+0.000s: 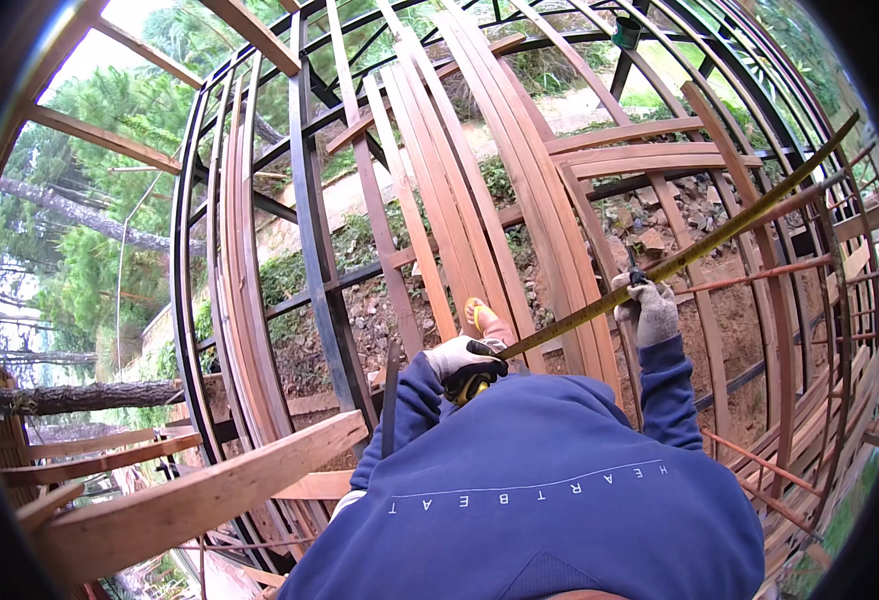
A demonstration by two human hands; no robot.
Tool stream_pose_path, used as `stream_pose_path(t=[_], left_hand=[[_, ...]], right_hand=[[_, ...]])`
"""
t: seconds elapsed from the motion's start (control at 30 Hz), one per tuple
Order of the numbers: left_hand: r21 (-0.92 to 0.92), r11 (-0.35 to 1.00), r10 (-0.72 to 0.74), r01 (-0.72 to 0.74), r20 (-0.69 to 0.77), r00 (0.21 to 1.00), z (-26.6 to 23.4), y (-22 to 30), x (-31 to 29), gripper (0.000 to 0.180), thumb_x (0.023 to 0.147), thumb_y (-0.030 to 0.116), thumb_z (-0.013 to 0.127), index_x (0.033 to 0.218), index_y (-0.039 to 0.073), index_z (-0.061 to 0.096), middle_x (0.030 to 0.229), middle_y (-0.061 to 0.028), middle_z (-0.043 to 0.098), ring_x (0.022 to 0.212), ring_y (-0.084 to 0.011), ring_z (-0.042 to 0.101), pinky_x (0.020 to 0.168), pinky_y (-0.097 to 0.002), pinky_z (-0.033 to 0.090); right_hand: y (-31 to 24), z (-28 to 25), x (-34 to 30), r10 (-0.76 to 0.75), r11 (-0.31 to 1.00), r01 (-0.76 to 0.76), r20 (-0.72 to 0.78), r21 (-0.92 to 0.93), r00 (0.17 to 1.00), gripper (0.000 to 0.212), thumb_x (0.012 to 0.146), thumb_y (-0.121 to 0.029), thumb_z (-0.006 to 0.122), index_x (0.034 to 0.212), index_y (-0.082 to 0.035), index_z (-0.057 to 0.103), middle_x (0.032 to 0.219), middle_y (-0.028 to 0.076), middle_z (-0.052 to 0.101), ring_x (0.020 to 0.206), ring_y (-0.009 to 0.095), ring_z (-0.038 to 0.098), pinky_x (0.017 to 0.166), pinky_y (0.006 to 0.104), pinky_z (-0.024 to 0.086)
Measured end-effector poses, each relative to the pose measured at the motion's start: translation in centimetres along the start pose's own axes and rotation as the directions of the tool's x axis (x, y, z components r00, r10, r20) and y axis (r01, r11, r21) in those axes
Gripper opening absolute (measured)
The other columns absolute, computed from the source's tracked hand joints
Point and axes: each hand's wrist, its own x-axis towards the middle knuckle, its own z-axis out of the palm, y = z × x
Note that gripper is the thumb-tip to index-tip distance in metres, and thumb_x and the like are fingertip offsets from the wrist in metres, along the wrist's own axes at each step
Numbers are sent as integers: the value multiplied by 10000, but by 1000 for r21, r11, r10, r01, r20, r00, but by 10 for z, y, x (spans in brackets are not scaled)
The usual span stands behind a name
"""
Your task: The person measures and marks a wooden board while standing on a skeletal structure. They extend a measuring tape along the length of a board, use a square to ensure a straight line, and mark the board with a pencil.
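Tape measure [680, 261], gripped by both hands [657, 314], spans above wooden planks [522, 150] and stones [652, 239].

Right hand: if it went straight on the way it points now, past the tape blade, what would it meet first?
Probably the crosswise wooden boards ahead of the right hand, beyond the yellow tape blade it holds. They may lie lower, so it might pass over them; depth is unclear.
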Motion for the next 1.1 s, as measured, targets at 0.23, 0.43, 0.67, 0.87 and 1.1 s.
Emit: stream_pose_path(t=[0.23,0.43,0.67,0.87,1.1], left_hand=[[-83,993,-89,85,-47,995,-115,38,9,241,785,261,736,906,52,750,780,-30,709,686,-105,630,645,-251,501],[-123,964,-239,236,-4,971,-198,41,14,258,812,259,713,942,38,732,820,-54,714,740,-116,650,678,-274,509],[-105,928,-361,359,-8,932,-286,59,34,275,807,280,712,908,24,724,786,-49,700,717,-111,635,682,-286,505],[43,946,-319,321,-53,946,-398,85,81,273,823,299,682,879,34,717,752,-37,688,676,-110,614,638,-295,490],[145,985,-109,96,89,990,-520,113,129,226,850,252,642,946,62,716,832,-52,698,742,-117,638,682,-292,507]], right_hand=[[-8,68,96,41,998,-42,-22,-43,999,191,856,-91,538,923,20,679,781,73,681,496,113,567,467,220,488],[8,128,156,133,991,-131,-51,41,990,235,862,-116,498,959,39,646,800,84,642,508,137,540,486,272,489],[19,180,217,319,947,-322,157,-11,934,277,866,-57,434,1014,60,637,830,118,647,559,162,604,535,256,532],[40,220,326,377,925,-378,165,-28,911,239,936,-150,464,999,10,630,751,76,617,538,151,601,519,255,516],[-16,284,430,346,932,-353,89,83,934,230,873,-82,467,942,17,663,806,91,659,518,126,582,486,224,490]])
